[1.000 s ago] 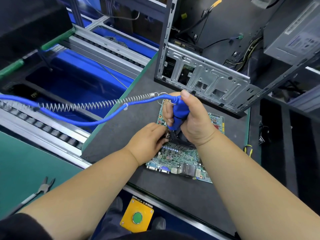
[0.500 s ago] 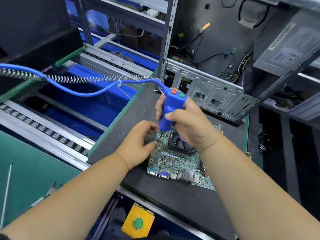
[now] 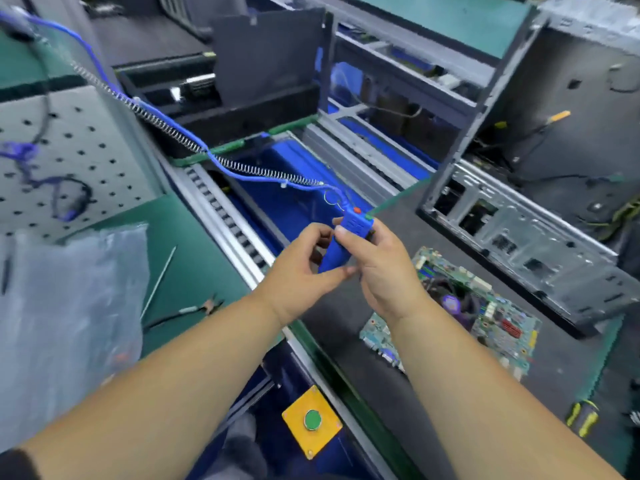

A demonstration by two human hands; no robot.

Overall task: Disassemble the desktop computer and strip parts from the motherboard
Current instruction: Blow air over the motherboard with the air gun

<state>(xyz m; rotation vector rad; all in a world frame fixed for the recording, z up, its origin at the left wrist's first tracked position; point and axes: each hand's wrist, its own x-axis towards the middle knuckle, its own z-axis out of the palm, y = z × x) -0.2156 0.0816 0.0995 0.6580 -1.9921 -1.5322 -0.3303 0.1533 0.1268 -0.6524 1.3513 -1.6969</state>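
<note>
So the person is holding the blue electric screwdriver (image 3: 341,242) up in the air with both hands, well off the work. The right hand (image 3: 379,268) is wrapping its grip around the upper body of the tool, thumb lying across the front just under the red button, while the left hand (image 3: 304,271) is pinching at the lower end, where the bit would be, though the tip itself is hiding behind the fingers so there's no telling what it's doing down there. The tool's long axis is running roughly upright, tilting a bit, cord end on top with the coiled blue cable (image 3: 194,147) trailing off up and to the left. The motherboard (image 3: 485,313) is lying flat on the dark tabletop (image 3: 433,216) below and to the right of both hands, clearly apart from the tool, partly tucked behind the right forearm. The right hand is sitting nearer to it. The empty metal case (image 3: 526,237) is standing just behind the board. Best guess, getting back onto a screw is calling for a swing down and rightward, tip first
</note>
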